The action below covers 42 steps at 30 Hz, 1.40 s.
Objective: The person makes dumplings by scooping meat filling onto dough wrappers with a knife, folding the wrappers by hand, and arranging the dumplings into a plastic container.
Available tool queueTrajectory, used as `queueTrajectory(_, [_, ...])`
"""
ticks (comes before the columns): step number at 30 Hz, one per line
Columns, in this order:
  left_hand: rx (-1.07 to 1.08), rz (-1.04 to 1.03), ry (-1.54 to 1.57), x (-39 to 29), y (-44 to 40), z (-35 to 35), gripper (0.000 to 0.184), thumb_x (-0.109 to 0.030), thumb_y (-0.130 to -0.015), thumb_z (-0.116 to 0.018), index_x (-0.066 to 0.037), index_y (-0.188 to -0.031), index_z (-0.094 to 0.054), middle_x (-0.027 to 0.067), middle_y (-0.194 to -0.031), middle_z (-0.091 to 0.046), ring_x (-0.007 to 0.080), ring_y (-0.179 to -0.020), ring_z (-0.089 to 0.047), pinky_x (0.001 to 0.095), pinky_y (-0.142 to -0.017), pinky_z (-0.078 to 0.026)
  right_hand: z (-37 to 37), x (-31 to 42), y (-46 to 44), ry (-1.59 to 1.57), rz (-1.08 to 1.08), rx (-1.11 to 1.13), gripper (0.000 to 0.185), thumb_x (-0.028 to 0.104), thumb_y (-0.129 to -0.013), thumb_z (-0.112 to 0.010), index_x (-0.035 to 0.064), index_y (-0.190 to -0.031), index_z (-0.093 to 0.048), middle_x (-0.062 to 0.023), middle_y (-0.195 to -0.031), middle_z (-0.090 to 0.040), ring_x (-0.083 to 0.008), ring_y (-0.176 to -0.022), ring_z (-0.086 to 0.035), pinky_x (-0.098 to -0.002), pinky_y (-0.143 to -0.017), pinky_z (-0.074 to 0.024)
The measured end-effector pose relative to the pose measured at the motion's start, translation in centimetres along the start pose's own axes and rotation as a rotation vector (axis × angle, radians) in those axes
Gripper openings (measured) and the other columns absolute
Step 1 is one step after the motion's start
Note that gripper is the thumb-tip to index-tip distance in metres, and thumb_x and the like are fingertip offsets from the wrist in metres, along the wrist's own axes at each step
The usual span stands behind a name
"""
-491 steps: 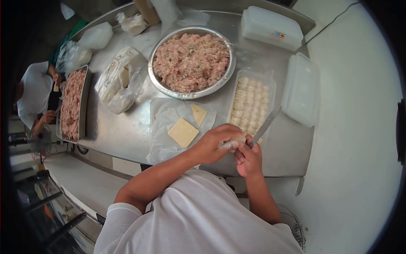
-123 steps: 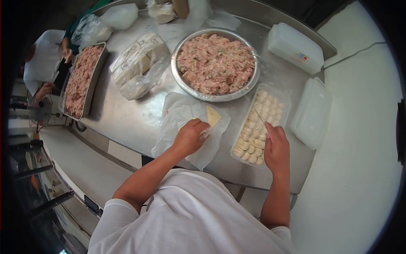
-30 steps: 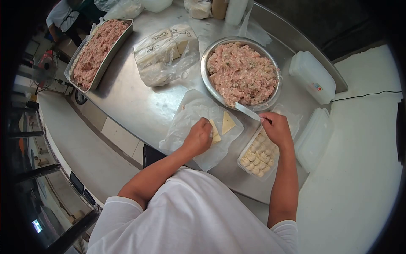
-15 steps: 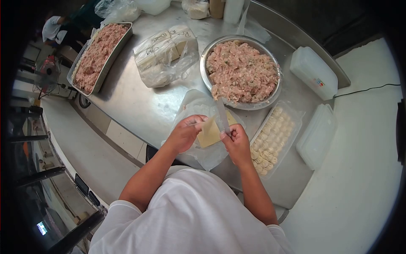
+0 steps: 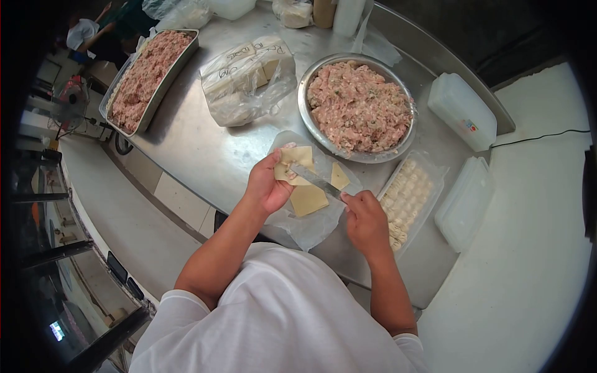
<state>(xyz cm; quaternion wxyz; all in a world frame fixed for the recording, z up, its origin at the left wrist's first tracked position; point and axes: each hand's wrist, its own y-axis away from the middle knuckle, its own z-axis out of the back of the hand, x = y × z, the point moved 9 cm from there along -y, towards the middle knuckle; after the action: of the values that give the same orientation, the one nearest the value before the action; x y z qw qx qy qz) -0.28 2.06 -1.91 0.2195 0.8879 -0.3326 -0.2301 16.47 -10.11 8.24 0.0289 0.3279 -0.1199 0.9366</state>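
Note:
My left hand (image 5: 268, 181) holds a square dumpling wrapper (image 5: 301, 155) spread over its fingers, with a little meat filling on it. A flat metal knife (image 5: 318, 181) is gripped in my right hand (image 5: 363, 217), and its blade tip touches the wrapper at the filling. Below my hands, more yellow wrappers (image 5: 309, 201) lie on a sheet of clear plastic (image 5: 314, 231). Just beyond stands a round steel bowl (image 5: 303, 112) heaped with ground meat filling (image 5: 360, 105). To the right of my right hand is a clear tray (image 5: 443, 176) with rows of folded dumplings (image 5: 407, 199).
A rectangular pan (image 5: 151, 113) of ground meat sits at the far left of the steel table (image 5: 186, 149). A plastic-wrapped package with handwriting (image 5: 239, 78) lies mid-table. Two plastic containers (image 5: 463, 112) stand at the right, by the wall. A person (image 5: 84, 34) is in the background.
My left hand has turned palm up, with the wrapper now laid out on it. My right hand has shifted right and down, swinging the knife from upright to slanting left onto the wrapper.

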Motion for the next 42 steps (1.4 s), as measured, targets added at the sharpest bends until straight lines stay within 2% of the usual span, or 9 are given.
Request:
queueTrajectory(6, [-0.146, -0.199, 0.000, -2.1, -2.2, 1.9, 0.037, -0.025, -0.110, -0.041, 0.000, -0.136, -0.048, 0.0176, -0.132, -0.058, 0.0342, -0.121, -0.060, 0.0504, -0.110, -0.047, 5.5, -1.4, -3.7, 0.321, -0.024, -0.051, 0.027, 0.002, -0.083, -0.060, 0.0100, -0.105, -0.074, -0.0113, -0.086, -0.060, -0.0331, -0.081, -0.064, -0.0453, -0.072, -0.0538])
queueTrajectory(10, [-0.123, -0.114, -0.134, 0.6, -4.0, 1.0, 0.034, -0.024, -0.110, -0.042, 0.001, -0.130, -0.053, 0.0162, -0.127, -0.061, 0.0316, -0.119, -0.061, 0.0480, -0.107, -0.049, 5.5, -3.4, -7.5, 0.566, -0.099, 0.067, 0.025, 0.005, -0.082, -0.059, 0.0094, -0.102, -0.074, -0.0113, -0.086, -0.063, -0.0342, -0.082, -0.066, -0.0462, -0.072, -0.0550])
queueTrajectory(13, [-0.180, -0.056, -0.118, 2.6, -4.5, 0.3, 0.032, -0.024, -0.110, -0.041, 0.000, -0.128, -0.054, 0.0155, -0.126, -0.061, 0.0317, -0.118, -0.061, 0.0483, -0.106, -0.049, 4.6, -4.2, -8.4, 0.577, 0.016, 0.211, 0.025, 0.007, -0.083, -0.058, 0.0102, -0.102, -0.075, -0.0110, -0.088, -0.065, -0.0338, -0.083, -0.068, -0.0448, -0.072, -0.0565])
queueTrajectory(21, [-0.097, 0.106, -0.010, 5.8, -4.6, -0.9, 0.036, -0.026, -0.111, -0.036, 0.002, -0.127, -0.050, 0.0168, -0.123, -0.061, 0.0324, -0.114, -0.062, 0.0478, -0.105, -0.050, 4.1, -3.1, -3.1, 0.221, 0.087, 0.019, 0.024, 0.002, -0.081, -0.068, 0.0111, -0.102, -0.076, -0.0086, -0.088, -0.063, -0.0293, -0.081, -0.065, -0.0426, -0.071, -0.0538])
queueTrajectory(25, [-0.043, 0.145, -0.018, 5.9, -5.0, 0.9, 0.038, -0.028, -0.112, -0.034, 0.004, -0.126, -0.050, 0.0171, -0.122, -0.061, 0.0318, -0.113, -0.063, 0.0472, -0.104, -0.050, 0.7, -4.5, 0.3, 0.065, -0.047, 0.079, 0.024, 0.001, -0.082, -0.068, 0.0105, -0.102, -0.076, -0.0078, -0.089, -0.062, -0.0279, -0.081, -0.064, -0.0409, -0.070, -0.0535])
queueTrajectory(30, [-0.100, -0.061, -0.108, 3.6, -3.7, 1.0, 0.035, -0.027, -0.112, -0.036, 0.003, -0.122, -0.052, 0.0169, -0.119, -0.062, 0.0290, -0.110, -0.063, 0.0440, -0.103, -0.051, 3.0, -3.0, 0.6, 0.104, -0.144, 0.006, 0.025, 0.000, -0.082, -0.067, 0.0097, -0.104, -0.075, -0.0082, -0.089, -0.060, -0.0278, -0.080, -0.064, -0.0405, -0.071, -0.0535])
queueTrajectory(37, [-0.070, -0.051, -0.092, 3.3, -2.4, -1.0, 0.034, -0.026, -0.111, -0.040, 0.002, -0.121, -0.054, 0.0143, -0.120, -0.062, 0.0263, -0.109, -0.064, 0.0410, -0.103, -0.050, 1.1, -2.1, -0.1, 0.087, -0.023, -0.040, 0.029, -0.002, -0.081, -0.066, 0.0089, -0.106, -0.075, -0.0088, -0.088, -0.059, -0.0274, -0.078, -0.064, -0.0400, -0.069, -0.0533])
queueTrajectory(40, [0.111, -0.090, -0.052, 1.2, -0.2, -3.7, 0.037, -0.029, -0.111, -0.040, 0.002, -0.128, -0.053, 0.0168, -0.124, -0.064, 0.0310, -0.116, -0.064, 0.0436, -0.104, -0.052, 2.1, -0.8, -0.4, 0.069, 0.004, -0.051, 0.027, -0.001, -0.083, -0.067, 0.0080, -0.107, -0.074, -0.0089, -0.090, -0.060, -0.0265, -0.075, -0.064, -0.0375, -0.067, -0.0532])
queueTrajectory(42, [0.396, -0.044, 0.085, 0.4, 2.3, -8.0, 0.036, -0.027, -0.110, -0.041, 0.000, -0.132, -0.051, 0.0155, -0.128, -0.063, 0.0301, -0.121, -0.063, 0.0427, -0.104, -0.052, 4.6, 0.2, -0.6, -0.132, -0.075, -0.122, 0.024, 0.000, -0.085, -0.066, 0.0072, -0.107, -0.074, -0.0094, -0.091, -0.062, -0.0256, -0.074, -0.064, -0.0352, -0.066, -0.0529])
